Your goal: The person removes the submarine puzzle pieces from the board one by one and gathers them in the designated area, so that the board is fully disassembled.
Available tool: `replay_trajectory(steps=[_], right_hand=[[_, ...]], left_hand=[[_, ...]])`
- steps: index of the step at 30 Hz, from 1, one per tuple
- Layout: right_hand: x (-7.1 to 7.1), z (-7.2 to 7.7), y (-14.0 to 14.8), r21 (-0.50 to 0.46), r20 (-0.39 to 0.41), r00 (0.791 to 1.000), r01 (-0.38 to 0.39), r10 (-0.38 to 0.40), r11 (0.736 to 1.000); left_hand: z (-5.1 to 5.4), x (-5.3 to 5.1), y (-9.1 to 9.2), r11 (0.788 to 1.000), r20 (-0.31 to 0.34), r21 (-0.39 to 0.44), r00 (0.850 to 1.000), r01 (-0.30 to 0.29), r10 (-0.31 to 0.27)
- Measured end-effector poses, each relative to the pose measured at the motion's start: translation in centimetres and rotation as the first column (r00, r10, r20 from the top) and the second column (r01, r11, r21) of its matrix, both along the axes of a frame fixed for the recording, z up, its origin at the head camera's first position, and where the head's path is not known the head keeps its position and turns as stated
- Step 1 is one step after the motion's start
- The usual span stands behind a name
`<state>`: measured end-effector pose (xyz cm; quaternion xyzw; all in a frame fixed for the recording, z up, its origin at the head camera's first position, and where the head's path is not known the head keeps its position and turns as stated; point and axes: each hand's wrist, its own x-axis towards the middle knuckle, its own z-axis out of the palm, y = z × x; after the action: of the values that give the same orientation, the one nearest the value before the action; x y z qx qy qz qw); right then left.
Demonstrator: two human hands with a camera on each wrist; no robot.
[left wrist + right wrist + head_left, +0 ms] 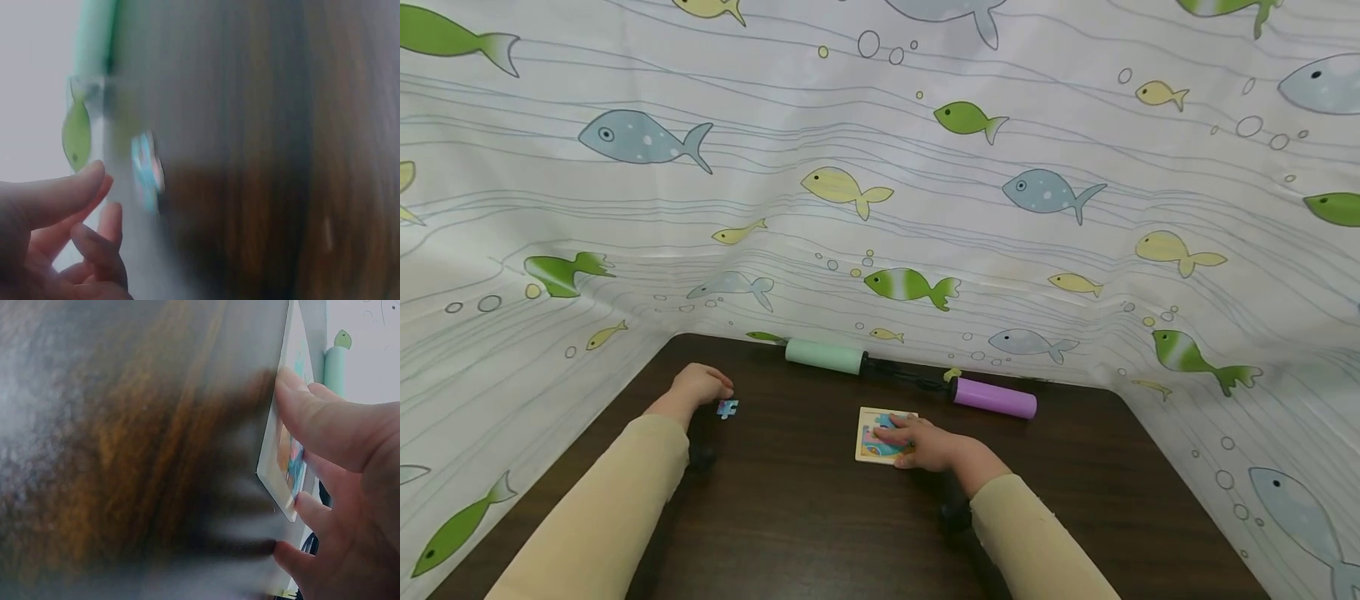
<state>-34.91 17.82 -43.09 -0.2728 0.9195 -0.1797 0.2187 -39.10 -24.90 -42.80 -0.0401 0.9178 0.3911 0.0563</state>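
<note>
A loose blue and pink jigsaw piece [727, 408] lies on the dark table at the left. My left hand [698, 385] hovers beside it, fingers loosely bent. In the left wrist view the jigsaw piece [147, 172] is blurred and sits apart from the fingertips, with nothing visible between thumb and fingers. A small square puzzle board [871, 451] with a light frame and a colourful picture lies near the middle of the table. My right hand [928, 446] rests over its right side with extended fingers, covering part of the picture. The right wrist view shows the thumb touching the frame [272, 450].
Behind the puzzle board, along the back edge, lies a thing with a mint green tube [825, 356], a dark middle and a purple tube [995, 397]. A white fish-print sheet [880, 225] rises around the back and sides of the brown table [790, 517].
</note>
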Motion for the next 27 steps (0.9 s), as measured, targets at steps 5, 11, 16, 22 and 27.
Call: replay_trajectory(steps=[5,11,16,22,27], right_hand=[[0.2,0.1,0.1,-0.014,0.005,1.000,0.000,0.000,1.000],[0.1,-0.3,0.0,-0.008,0.000,1.000,0.026,-0.026,1.000],[0.0,-0.3,-0.1,-0.005,-0.013,0.999,0.032,-0.032,0.999],[0.4,-0.4,0.0,-0.021,-0.021,1.000,0.017,-0.017,1.000],[0.6,-0.3,0.0,-0.041,-0.033,0.999,0.009,-0.010,0.999]], left_hand=[[0.4,-0.6,4.3,0.998,0.003,0.045,0.999,0.044,-0.044],[0.3,-1.1,10.9,0.991,-0.030,0.040,0.991,0.130,-0.129],[0.2,-0.7,16.4,0.980,-0.037,0.015,0.980,0.196,-0.196],[-0.5,0.2,21.5,0.973,-0.011,0.030,0.973,0.230,-0.230],[-1.2,0.5,23.7,0.977,-0.017,-0.015,0.977,0.215,-0.215]])
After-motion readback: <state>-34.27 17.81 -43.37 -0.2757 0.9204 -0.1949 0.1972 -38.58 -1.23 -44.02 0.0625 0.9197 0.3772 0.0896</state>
